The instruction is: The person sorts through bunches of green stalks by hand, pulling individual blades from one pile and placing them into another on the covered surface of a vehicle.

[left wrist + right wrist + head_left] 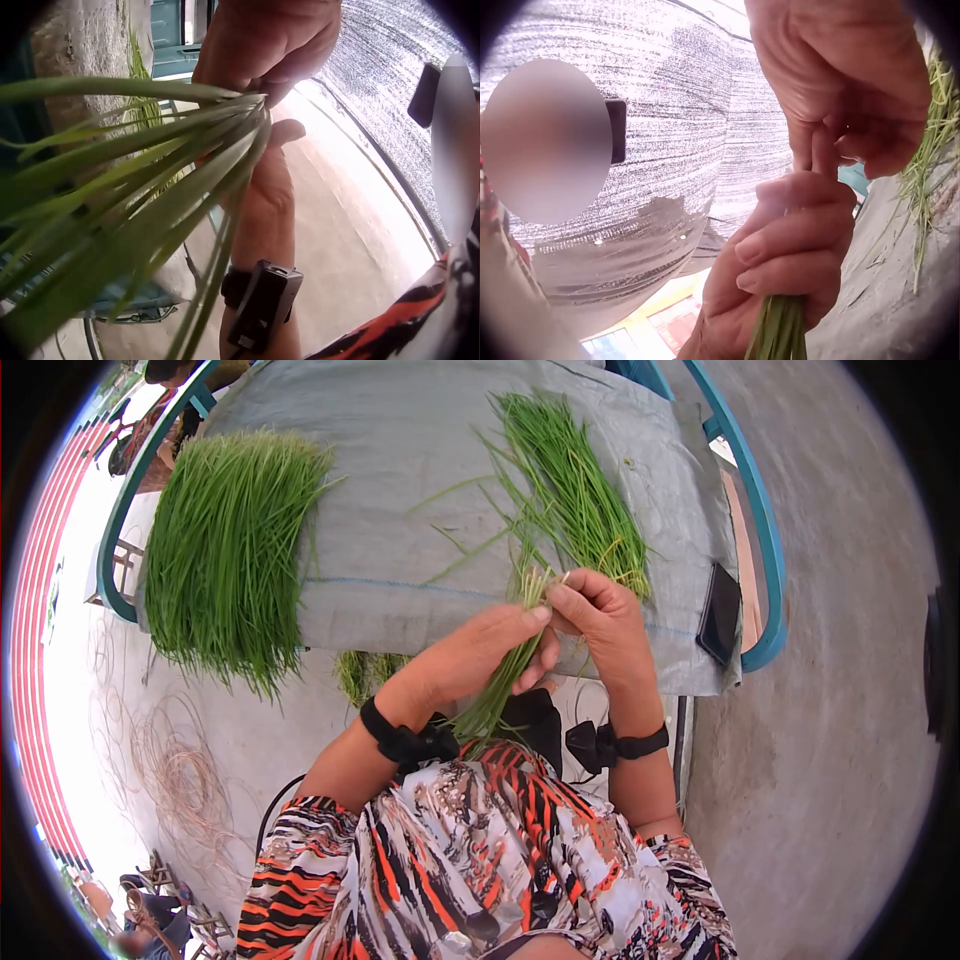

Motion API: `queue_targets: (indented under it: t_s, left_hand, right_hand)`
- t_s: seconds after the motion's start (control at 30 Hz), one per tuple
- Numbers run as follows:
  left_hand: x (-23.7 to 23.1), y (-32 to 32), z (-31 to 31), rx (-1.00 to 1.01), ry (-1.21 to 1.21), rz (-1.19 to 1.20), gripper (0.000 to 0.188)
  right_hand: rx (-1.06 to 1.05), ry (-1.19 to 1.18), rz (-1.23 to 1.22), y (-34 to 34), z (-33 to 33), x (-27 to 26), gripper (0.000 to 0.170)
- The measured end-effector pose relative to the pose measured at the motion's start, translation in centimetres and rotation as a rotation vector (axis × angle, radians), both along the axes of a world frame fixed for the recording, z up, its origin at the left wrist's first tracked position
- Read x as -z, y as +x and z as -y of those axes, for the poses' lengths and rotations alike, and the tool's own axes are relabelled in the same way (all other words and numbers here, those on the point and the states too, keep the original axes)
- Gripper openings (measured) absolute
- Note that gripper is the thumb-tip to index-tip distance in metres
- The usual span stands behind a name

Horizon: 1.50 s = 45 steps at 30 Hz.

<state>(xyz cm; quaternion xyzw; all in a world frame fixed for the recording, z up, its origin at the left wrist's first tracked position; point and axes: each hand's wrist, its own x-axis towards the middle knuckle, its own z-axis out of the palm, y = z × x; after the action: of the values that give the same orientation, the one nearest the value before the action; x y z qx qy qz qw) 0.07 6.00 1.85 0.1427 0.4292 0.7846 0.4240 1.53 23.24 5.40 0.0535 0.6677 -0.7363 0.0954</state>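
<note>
Green, pale-ended stalks (500,685); grey, blue-lined sheet (400,510); teal rails (755,510); black phone (718,615); orange, black and white streaky shirt (470,850)

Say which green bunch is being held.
The small bunch gripped in the left hand; the larger left pile and right pile lie on the grey sheet.

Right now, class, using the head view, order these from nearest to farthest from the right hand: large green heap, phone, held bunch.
1. Held bunch: in the left hand, beside the right hand.
2. Phone: right side of the grey cloth.
3. Large green heap: cloth's left side.
</note>
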Motion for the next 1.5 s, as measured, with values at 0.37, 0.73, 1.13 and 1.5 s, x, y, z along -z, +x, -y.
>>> queue_targets:
  t_s: [0.37,0.73,1.13,1.5]
  left_hand:
    - [-0.6,-0.6,-0.6,-0.238,0.263,0.193,0.029]
    - [0.6,-7.0,8.3,-0.704,0.639,0.257,0.032]
    - [-2.8,-5.6,12.0,-0.696,0.373,0.084,0.03]
    - [-4.5,-1.0,5.2,-0.457,-0.147,-0.361,0.029]
  right_hand:
    - [0.167,-0.029,-0.263,2.2,5.2,3.9,0.03]
    - [-0.532,0.433,0.086,6.1,0.4,5.0,0.031]
    - [0.364,1.049,-0.328,5.0,-3.7,4.7,0.018]
    - [0.383,0.897,-0.143,2.9,-4.3,6.0,0.015]
